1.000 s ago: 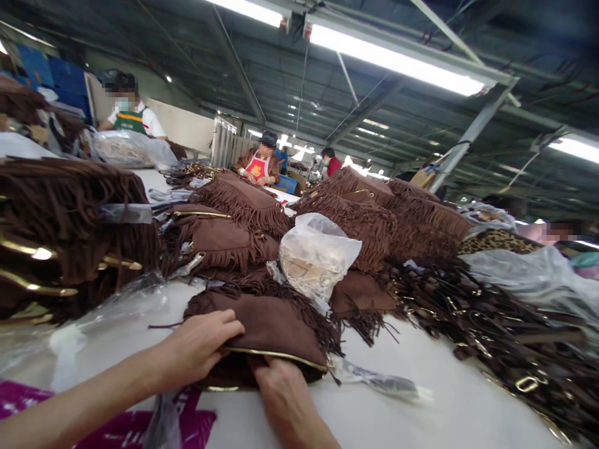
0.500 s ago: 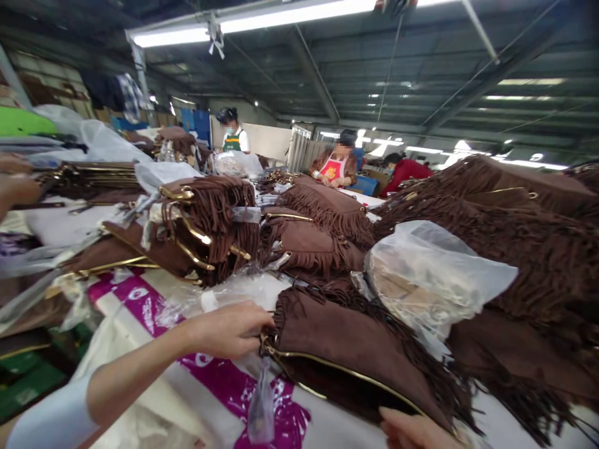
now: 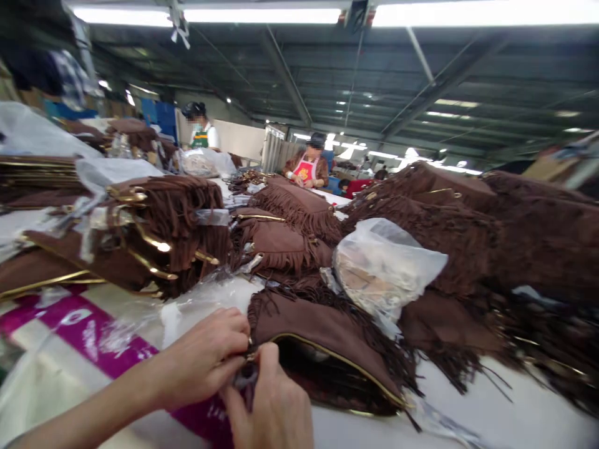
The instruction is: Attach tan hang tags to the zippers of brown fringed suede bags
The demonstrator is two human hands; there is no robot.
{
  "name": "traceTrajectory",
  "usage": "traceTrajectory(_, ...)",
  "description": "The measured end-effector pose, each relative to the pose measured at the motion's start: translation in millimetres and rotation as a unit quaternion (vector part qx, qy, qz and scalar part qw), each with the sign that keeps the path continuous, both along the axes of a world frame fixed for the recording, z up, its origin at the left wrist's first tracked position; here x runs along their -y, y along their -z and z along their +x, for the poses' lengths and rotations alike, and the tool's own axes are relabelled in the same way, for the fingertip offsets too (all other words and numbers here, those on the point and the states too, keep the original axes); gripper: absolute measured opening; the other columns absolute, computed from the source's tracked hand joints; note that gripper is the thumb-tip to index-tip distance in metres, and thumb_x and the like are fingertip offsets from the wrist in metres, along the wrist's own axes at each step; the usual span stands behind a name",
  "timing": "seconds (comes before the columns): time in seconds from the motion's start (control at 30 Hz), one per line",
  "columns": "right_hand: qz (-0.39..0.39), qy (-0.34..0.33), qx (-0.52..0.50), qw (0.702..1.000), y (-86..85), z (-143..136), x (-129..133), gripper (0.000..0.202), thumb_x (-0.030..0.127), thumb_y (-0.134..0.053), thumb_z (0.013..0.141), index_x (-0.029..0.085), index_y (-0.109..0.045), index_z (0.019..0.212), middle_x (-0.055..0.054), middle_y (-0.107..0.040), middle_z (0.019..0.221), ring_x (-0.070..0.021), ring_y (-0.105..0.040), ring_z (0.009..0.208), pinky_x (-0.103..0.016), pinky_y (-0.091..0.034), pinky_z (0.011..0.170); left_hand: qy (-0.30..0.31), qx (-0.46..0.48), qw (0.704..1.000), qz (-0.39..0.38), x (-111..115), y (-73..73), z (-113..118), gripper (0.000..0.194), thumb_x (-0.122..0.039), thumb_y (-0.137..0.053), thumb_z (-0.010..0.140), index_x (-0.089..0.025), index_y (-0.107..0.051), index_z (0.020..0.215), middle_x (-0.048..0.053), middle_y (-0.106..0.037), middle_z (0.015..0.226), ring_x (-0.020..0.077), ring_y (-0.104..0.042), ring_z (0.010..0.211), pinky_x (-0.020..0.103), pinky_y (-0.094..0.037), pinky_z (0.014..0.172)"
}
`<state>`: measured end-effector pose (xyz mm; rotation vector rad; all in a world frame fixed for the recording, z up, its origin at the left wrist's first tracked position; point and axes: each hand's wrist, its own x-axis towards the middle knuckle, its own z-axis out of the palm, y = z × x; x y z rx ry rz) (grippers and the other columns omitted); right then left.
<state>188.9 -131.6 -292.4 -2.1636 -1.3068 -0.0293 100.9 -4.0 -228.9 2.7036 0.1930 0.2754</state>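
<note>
A brown fringed bag lies on the white table, its gold-edged zip gaping toward me. At the bag's left corner, my left hand has its fingers closed on the metal fitting there. Close beside it, my right hand is bent in a pinch at the same corner, below the fitting. What its fingertips hold is hidden. Under my hands runs a purple printed strip with clear plastic film on it.
Brown fringed bags are stacked at the left, centre and right. A translucent plastic bag with contents sits behind the near bag. Two persons stand across the table.
My right hand has moved left from the bag's opening to the corner beside my left hand. The zip opening gapes wider. The view has shifted right.
</note>
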Motion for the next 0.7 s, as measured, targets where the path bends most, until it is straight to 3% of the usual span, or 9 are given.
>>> traceTrajectory(0.13, -0.031, 0.031, 0.038, 0.998, -1.3, -1.2, -9.9, 0.035, 0.004, -0.064, 0.069, 0.024, -0.046, 0.092, -0.003, -0.069, 0.079, -0.0319, -0.071, 0.068, -0.039, -0.057, 0.055, 0.021, 0.041, 0.997, 0.067, -11.2, 14.8, 2.5, 0.028, -0.019, -0.042, 0.094, -0.022, -0.062, 0.075, 0.004, -0.064, 0.085, 0.0220, -0.052, 0.083, 0.037, -0.035, 0.078)
traceTrajectory(0.27, -0.086, 0.035, 0.097, 0.991, -17.9, 1.9, -13.7, 0.034, 0.001, -0.059, 0.070, 0.021, -0.052, 0.096, -0.008, -0.068, 0.087, -0.0333, -0.070, 0.071, -0.048, -0.060, 0.055, 0.008, 0.101, 0.981, 0.166, -34.9, 41.8, 8.7, 0.017, -0.017, -0.053, 0.080, -0.026, -0.067, 0.076, 0.003, -0.066, 0.079, 0.0257, -0.051, 0.080, 0.042, -0.031, 0.080)
traceTrajectory(0.4, -0.123, -0.042, 0.127, 0.983, -38.1, 7.4, -11.3, 0.030, -0.001, -0.058, 0.074, 0.018, -0.057, 0.097, -0.008, -0.069, 0.086, -0.0304, -0.069, 0.069, -0.043, -0.060, 0.052, 0.000, 0.081, 0.981, 0.175, -45.6, 52.4, 9.0, 0.019, -0.014, -0.052, 0.077, -0.026, -0.065, 0.071, 0.002, -0.066, 0.075, 0.0247, -0.052, 0.076, 0.041, -0.032, 0.079)
traceTrajectory(0.53, -0.119, -0.083, 0.046, 0.988, -48.0, 32.8, 5.4, 0.025, 0.003, -0.062, 0.077, 0.020, -0.058, 0.094, -0.005, -0.071, 0.087, -0.0276, -0.069, 0.074, -0.034, -0.055, 0.060, 0.013, 0.045, 0.992, 0.118, -40.4, 42.6, 11.5, 0.023, -0.022, -0.048, 0.088, -0.024, -0.064, 0.070, 0.002, -0.065, 0.075, 0.0221, -0.053, 0.074, 0.036, -0.034, 0.073)
traceTrajectory(0.63, -0.030, -0.102, -0.116, 0.988, -47.5, 57.6, 19.8, 0.015, 0.009, -0.059, 0.080, 0.021, -0.057, 0.087, 0.002, -0.064, 0.073, -0.0190, -0.064, 0.070, -0.024, -0.043, 0.059, 0.033, 0.010, 0.999, 0.019, -27.7, 21.0, 15.0, 0.025, -0.024, -0.045, 0.092, -0.023, -0.064, 0.076, 0.001, -0.065, 0.081, 0.0196, -0.055, 0.080, 0.030, -0.037, 0.074)
traceTrajectory(0.7, 0.015, -0.113, -0.238, 0.965, -42.1, 73.5, 27.4, 0.008, 0.015, -0.054, 0.080, 0.022, -0.053, 0.084, 0.006, -0.052, 0.062, -0.0137, -0.053, 0.060, -0.021, -0.034, 0.054, 0.036, -0.012, 0.998, -0.043, -20.7, 5.1, 17.3, 0.025, -0.026, -0.043, 0.094, -0.021, -0.061, 0.077, 0.000, -0.064, 0.082, 0.0174, -0.055, 0.080, 0.026, -0.039, 0.074)
